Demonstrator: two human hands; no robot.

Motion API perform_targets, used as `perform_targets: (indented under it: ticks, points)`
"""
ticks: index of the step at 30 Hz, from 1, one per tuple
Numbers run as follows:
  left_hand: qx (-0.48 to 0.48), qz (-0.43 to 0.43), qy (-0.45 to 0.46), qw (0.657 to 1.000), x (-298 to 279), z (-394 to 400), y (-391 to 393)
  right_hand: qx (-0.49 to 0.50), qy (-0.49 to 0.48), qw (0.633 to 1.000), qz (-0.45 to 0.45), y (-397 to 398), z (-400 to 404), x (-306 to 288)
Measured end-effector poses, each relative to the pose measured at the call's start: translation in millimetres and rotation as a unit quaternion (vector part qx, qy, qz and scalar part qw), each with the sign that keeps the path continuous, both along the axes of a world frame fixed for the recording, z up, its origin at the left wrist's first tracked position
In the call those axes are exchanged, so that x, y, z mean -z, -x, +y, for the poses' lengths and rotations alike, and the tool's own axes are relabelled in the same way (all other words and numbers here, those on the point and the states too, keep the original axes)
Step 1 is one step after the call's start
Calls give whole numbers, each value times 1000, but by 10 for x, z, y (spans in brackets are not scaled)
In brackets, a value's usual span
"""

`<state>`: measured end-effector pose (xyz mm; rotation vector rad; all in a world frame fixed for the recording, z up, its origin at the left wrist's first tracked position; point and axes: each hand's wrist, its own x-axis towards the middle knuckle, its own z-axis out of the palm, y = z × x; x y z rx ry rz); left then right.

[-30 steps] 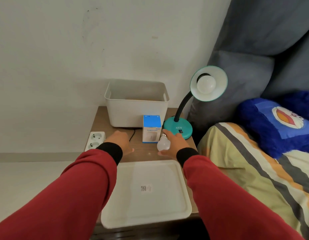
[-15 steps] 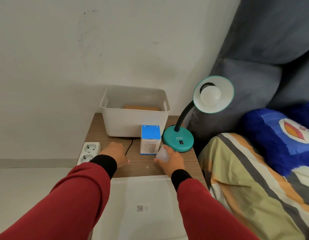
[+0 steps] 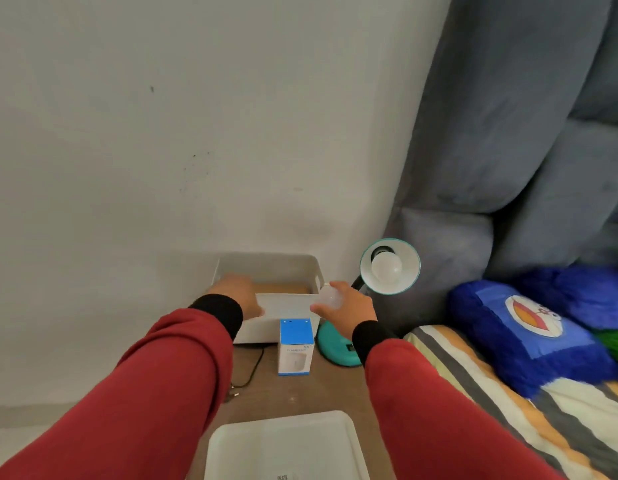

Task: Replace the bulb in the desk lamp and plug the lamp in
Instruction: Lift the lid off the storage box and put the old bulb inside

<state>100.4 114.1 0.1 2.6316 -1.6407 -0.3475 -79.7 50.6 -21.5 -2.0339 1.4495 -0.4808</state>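
Note:
A teal desk lamp [image 3: 338, 351] stands at the back right of the wooden bedside table [image 3: 335, 393], with a white bulb [image 3: 386, 268] sitting in its shade. My right hand [image 3: 349, 306] is raised over the right end of the white bin [image 3: 266, 268] and holds a second white bulb [image 3: 330, 295]. My left hand [image 3: 240, 294] reaches over the bin's left front rim; whether it grips the rim I cannot tell. A blue and white bulb box [image 3: 296, 346] stands upright in front of the bin. The lamp's black cord [image 3: 250, 372] trails on the table.
A white tray [image 3: 287, 445] lies at the table's near edge. The bin holds something brown and flat. To the right is a bed with a striped blanket [image 3: 508, 410], a blue cartoon pillow [image 3: 529, 327] and a grey padded headboard [image 3: 508, 168]. A white wall rises behind.
Both hands rose from the tabletop to the bin. The right hand carried the loose bulb up and back. The view tilted upward, and the power strip left the frame.

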Motion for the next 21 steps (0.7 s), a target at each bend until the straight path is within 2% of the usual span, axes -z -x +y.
perform_targets:
  ticks: [4, 8, 21]
  points:
    - [-8, -3, 36, 999, -316, -209, -139, -12, 22, 1000, -15, -229, -211, -295]
    - [-26, 1, 39, 999, -345, -509, -340, -29, 13, 999, -9, -500, -525, -355]
    - [-22, 55, -37, 998, 440, -1425, -875, -37, -78, 996, 15, -1165, -1415, 385]
